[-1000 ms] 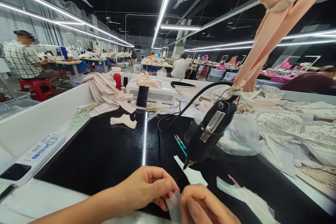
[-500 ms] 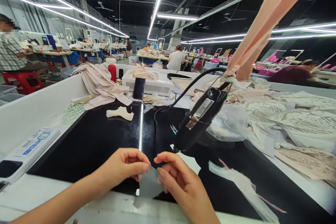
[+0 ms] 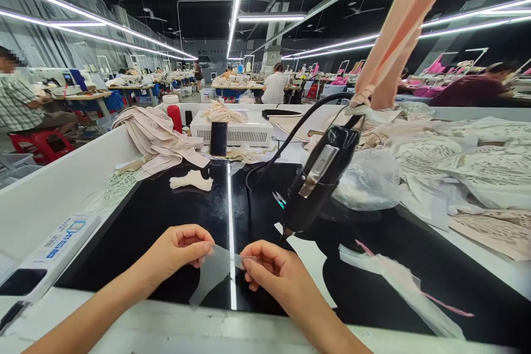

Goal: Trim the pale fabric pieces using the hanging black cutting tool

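Note:
Between my two hands hangs a thin, see-through sheet piece (image 3: 212,271), its lower edge over the glossy black table surface (image 3: 157,232). My left hand (image 3: 188,246) pinches its upper left corner between thumb and fingers. At its right end, my right hand (image 3: 267,271) pinches the sheet close to the thumb tip. Just beyond my right hand, a black handheld hot-air tool (image 3: 321,182) hangs tilted from peach fabric strips (image 3: 394,33), nozzle downward. A white curved pattern piece (image 3: 313,260) lies under the nozzle, partly hidden by my right hand.
Small snips (image 3: 279,199) lie behind the tool. A cream fabric scrap (image 3: 191,180), a phone (image 3: 219,138) and a white vented box (image 3: 257,130) stand farther back. Lace pieces (image 3: 481,177) pile up at right. Translucent strips (image 3: 394,282) lie front right, a white labelled box (image 3: 58,246) at left.
My left hand has moved left, away from my right hand, and the clear sheet now spreads out between them. The view has shifted slightly.

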The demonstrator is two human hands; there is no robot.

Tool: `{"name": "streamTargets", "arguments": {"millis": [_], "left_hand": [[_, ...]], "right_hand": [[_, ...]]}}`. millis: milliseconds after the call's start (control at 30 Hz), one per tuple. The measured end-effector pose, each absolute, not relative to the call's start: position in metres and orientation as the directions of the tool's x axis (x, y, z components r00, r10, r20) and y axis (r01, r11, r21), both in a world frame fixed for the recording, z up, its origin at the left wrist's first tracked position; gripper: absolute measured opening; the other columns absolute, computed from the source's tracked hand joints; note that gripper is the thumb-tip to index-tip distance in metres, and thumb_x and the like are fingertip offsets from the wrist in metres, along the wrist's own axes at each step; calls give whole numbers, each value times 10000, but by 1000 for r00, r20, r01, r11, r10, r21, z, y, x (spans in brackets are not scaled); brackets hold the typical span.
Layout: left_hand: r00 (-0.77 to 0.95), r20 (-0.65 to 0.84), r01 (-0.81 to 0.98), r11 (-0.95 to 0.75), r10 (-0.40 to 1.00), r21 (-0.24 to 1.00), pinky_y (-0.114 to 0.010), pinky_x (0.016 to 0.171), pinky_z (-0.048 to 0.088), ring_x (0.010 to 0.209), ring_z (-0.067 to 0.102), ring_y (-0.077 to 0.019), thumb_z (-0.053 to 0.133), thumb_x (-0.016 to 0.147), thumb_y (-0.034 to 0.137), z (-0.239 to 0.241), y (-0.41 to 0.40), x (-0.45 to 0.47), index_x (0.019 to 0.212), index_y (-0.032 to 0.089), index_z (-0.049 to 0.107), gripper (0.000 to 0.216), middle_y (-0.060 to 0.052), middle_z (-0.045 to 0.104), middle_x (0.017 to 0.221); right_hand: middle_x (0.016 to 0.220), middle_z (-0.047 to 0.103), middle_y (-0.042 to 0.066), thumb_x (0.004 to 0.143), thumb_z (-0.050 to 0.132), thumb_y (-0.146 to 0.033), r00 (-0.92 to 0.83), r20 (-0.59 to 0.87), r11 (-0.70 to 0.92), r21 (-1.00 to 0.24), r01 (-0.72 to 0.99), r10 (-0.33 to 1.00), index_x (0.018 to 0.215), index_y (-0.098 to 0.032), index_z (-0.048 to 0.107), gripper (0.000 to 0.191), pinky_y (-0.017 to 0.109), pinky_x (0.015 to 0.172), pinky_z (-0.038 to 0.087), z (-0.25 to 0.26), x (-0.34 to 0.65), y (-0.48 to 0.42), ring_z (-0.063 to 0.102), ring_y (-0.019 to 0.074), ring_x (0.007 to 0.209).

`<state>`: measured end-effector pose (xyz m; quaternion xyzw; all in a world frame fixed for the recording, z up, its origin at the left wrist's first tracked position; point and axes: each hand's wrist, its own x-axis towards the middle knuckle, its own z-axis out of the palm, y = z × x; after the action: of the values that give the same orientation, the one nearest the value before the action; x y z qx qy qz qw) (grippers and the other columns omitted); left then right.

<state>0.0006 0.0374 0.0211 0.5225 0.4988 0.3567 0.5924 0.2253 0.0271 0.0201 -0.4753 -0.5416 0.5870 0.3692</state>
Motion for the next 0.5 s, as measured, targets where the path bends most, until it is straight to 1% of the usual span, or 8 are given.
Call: {"name": "streamTargets", "arguments": {"millis": [100,300,400,500], "left_hand": [[228,-213,163,178,950,970,-216,581,389,597,476,-95,767,740,481,24,38,-2,798,158,667,343,21,610,696],[197,-213,267,157,957,951,-200,498,303,547,415,-93,708,757,453,26,43,-5,774,174,629,290,45,536,629],[183,-221,308,158,958,938,-191,478,257,559,418,-97,681,761,443,25,45,-6,777,180,613,272,44,521,643],[179,-210,356,136,961,925,-191,479,258,569,422,-99,652,765,442,24,47,-6,787,178,613,267,38,527,663]], "right_hand": [[615,637,-29,764,685,-313,-272,-146,-133,-989,66,951,746,-184,673,131,237,601,512,20,221,27,596,117,567],[598,620,-34,760,653,-272,-323,-143,-106,-986,131,935,720,-191,638,92,233,593,495,18,217,28,598,122,572],[606,613,-27,781,623,-253,-335,-123,-74,-985,156,934,730,-186,627,84,230,586,468,15,216,28,587,122,580],[615,600,-26,809,597,-236,-348,-117,-55,-981,184,930,759,-185,623,76,232,582,451,11,216,28,574,126,591]]}}
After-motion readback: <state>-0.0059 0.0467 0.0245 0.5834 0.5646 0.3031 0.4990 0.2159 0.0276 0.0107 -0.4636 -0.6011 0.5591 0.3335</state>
